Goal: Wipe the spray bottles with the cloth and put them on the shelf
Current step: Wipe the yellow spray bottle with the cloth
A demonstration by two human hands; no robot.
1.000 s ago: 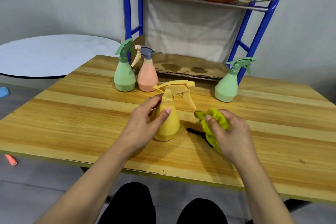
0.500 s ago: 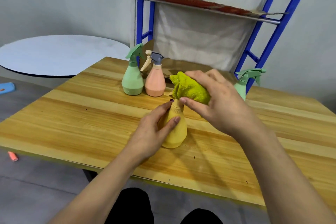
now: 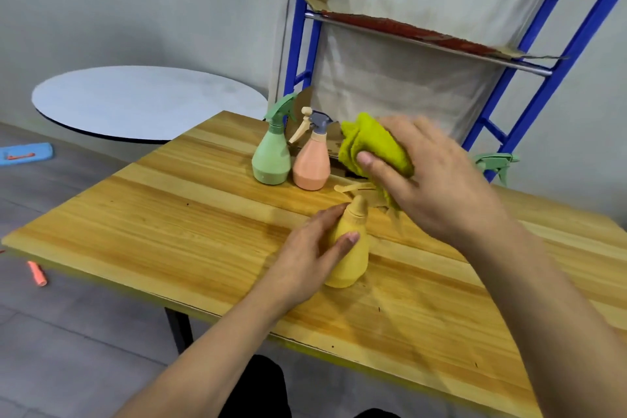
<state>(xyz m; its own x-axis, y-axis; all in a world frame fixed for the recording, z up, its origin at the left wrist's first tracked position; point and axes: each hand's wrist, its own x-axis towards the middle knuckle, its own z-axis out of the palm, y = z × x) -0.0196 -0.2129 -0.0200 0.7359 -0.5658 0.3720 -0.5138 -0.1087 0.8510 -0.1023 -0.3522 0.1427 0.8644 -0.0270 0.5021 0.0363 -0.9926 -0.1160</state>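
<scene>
A yellow spray bottle (image 3: 351,258) stands upright on the wooden table (image 3: 190,224), and my left hand (image 3: 310,258) grips its body from the left. My right hand (image 3: 437,180) holds a bunched yellow-green cloth (image 3: 373,146) over the bottle's trigger head, which is mostly hidden. A green bottle (image 3: 271,156) and a pink bottle with a grey head (image 3: 312,163) stand side by side at the table's far edge. Only the trigger of another green bottle (image 3: 497,161) shows past my right hand.
A blue-framed shelf (image 3: 543,92) rises behind the table, with a cardboard-lined level (image 3: 417,32) higher up. A round white table (image 3: 142,102) stands at the left. An orange item (image 3: 37,273) and a blue item (image 3: 25,153) lie on the floor.
My right hand lifted the cloth from the table up onto the yellow bottle's head and keeps it there. My left hand stays on the bottle. The view swung left.
</scene>
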